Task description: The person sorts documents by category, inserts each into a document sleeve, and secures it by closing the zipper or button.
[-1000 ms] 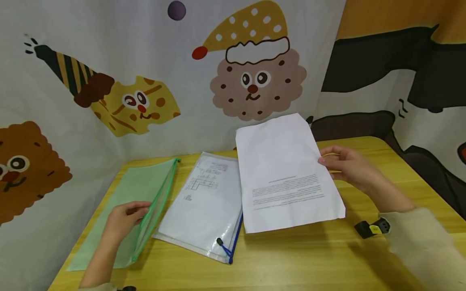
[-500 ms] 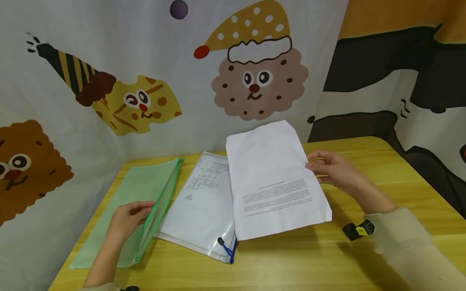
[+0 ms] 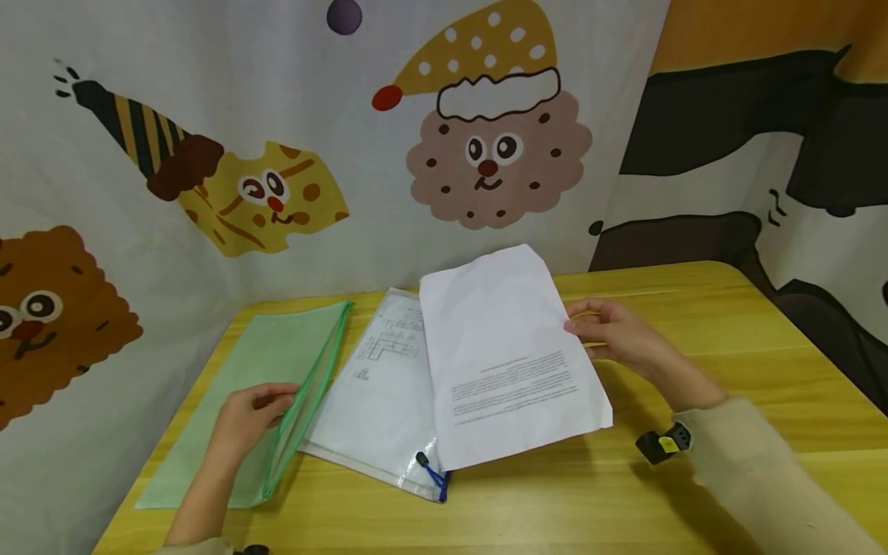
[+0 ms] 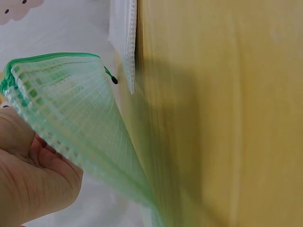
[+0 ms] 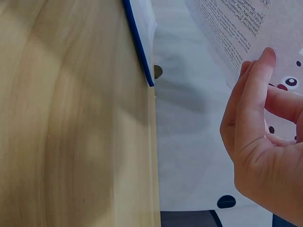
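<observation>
My left hand point(image 3: 246, 422) pinches the upper edge of a green zip document pouch point(image 3: 277, 339), whose mouth gapes along its right side. The left wrist view shows the lifted mesh side of the pouch point(image 4: 80, 104) above the table. With thumb and fingers, my right hand point(image 3: 617, 335) pinches the right edge of a printed sheet of paper point(image 3: 499, 331). The sheet is held tilted over a clear zip pouch with a blue zipper point(image 3: 375, 393), hiding much of its right side. Papers with a line drawing show through that clear pouch.
The pouches lie on a yellow wood-grain table point(image 3: 527, 501). Behind it hangs a white curtain point(image 3: 375, 208) printed with cartoon food. Each wrist wears a black strapped device; the right one point(image 3: 662, 443) has a yellow label.
My right hand has carried the sheet left and slightly down, covering more of the clear pouch. My left hand keeps its hold on the green pouch, with little movement.
</observation>
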The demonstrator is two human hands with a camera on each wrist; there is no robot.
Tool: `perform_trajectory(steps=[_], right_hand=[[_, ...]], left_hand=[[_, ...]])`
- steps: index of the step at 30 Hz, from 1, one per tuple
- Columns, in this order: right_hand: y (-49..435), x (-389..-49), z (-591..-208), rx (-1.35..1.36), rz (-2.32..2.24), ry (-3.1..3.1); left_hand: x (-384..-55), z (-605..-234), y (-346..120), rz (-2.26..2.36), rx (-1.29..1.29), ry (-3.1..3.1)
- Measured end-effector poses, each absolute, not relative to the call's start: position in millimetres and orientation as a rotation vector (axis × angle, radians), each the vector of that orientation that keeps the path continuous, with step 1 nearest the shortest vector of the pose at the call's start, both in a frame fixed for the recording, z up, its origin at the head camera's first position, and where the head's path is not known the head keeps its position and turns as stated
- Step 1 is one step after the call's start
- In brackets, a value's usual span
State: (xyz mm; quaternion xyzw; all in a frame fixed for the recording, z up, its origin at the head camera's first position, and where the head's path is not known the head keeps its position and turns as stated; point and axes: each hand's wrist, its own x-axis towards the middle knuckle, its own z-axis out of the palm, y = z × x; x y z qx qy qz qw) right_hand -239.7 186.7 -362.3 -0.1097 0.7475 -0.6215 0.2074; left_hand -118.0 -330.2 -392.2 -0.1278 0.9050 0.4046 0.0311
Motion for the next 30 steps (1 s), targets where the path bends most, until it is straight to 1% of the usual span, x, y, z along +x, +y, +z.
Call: perform_trajectory(steps=[13,30], right_hand=[[165.8,-241.8,-374.0,-0.300,-1.701,2.054],[126.8,-240.7,-383.1,-0.329,-1.684,1.981]], left_hand=[[-118.6,-394.7,-325.9,1.264,-0.385,2.764],[-118.2,-399.9,-316.9,1.260,-0.371,2.816]])
